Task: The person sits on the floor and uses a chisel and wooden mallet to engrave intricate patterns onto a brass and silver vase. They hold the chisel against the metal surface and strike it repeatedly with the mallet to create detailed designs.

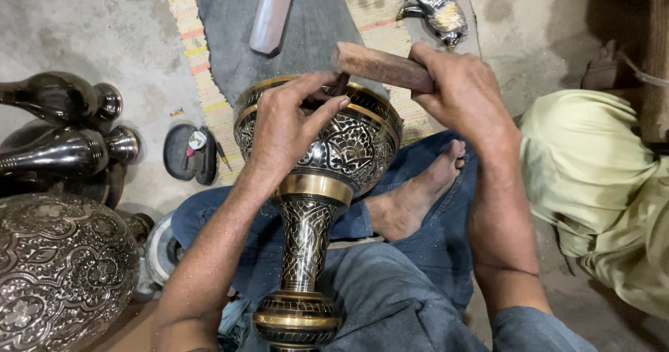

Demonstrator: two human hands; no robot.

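Steadying the engraved black-and-brass goblet-shaped vase [317, 164] with left hand [289, 125] pinching a small tool – right hand [463, 94] gripping the wooden mallet [380, 66] – keeping taps light is probably helping

Bare concrete floor [97, 24], perhaps dusty

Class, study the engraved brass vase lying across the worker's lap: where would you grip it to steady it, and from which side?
Grip the engraved brass vase at its narrow stem, below the plain brass collar, coming from the left. The stem is slim enough to wrap, and the left hand and right hand already crowd the bowl.
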